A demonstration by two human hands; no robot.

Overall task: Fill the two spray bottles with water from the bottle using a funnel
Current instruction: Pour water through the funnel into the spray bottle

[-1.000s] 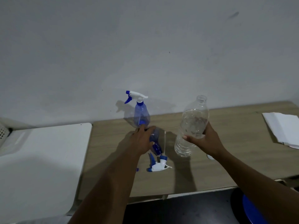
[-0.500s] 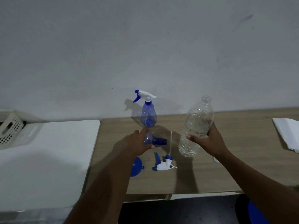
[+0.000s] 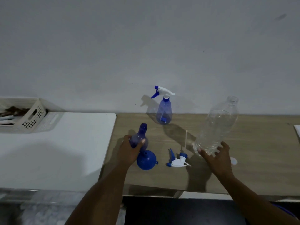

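Against a grey wall, the wooden worktop (image 3: 243,168) is laid out for filling. An uncapped blue plastic spray bottle (image 3: 140,137), neck upward and seemingly empty, is gripped by the left hand (image 3: 129,151); the blue plastic funnel (image 3: 146,160) is lying just before it, nearest that hand. The clear plastic water bottle (image 3: 217,127), tilted, is touched at its base by the spread right hand (image 3: 215,157).

The left hand (image 3: 129,150) covers part of the spray bottle (image 3: 141,132); the basket (image 3: 32,116) is cropped.
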